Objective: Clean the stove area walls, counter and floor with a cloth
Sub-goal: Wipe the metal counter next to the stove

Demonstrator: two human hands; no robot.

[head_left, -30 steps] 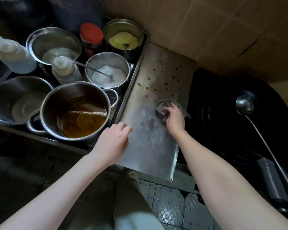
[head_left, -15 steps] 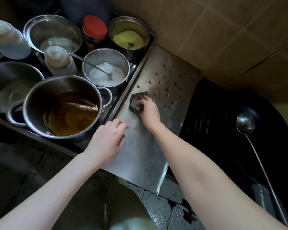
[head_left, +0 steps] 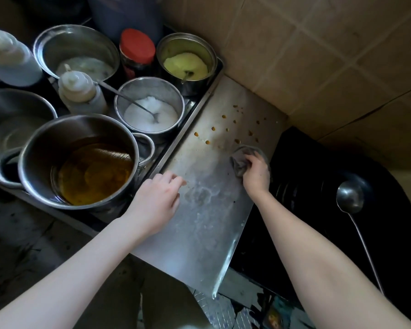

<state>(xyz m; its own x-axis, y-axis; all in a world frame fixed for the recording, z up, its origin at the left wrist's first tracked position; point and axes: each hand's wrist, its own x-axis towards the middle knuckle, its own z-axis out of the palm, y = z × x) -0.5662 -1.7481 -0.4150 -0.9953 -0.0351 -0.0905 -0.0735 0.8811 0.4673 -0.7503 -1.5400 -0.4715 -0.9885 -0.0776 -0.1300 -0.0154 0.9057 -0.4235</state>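
A steel counter plate [head_left: 199, 229] runs from the tiled wall [head_left: 318, 55] toward me, between a tray of pots and a black wok. My right hand [head_left: 255, 173] grips a bunched grey cloth [head_left: 240, 160] and presses it on the plate near its right edge. Several orange food crumbs [head_left: 226, 129] lie on the plate just beyond the cloth. A wet smear shows on the metal in front of my left hand [head_left: 158, 200], which rests on the plate's left edge with fingers loosely curled and holds nothing.
Left of the plate, a tray holds a large pot of brown oil [head_left: 81, 160], a pot of white powder [head_left: 150, 108] with a spoon, a pot of yellow powder [head_left: 186, 62], a red-lidded jar [head_left: 137, 51] and squeeze bottles [head_left: 81, 93]. A ladle [head_left: 350, 198] lies in the black wok [head_left: 330, 198] on the right.
My right hand has slid the cloth from the plate's left side over to its right edge. My left hand has stayed on the left edge.
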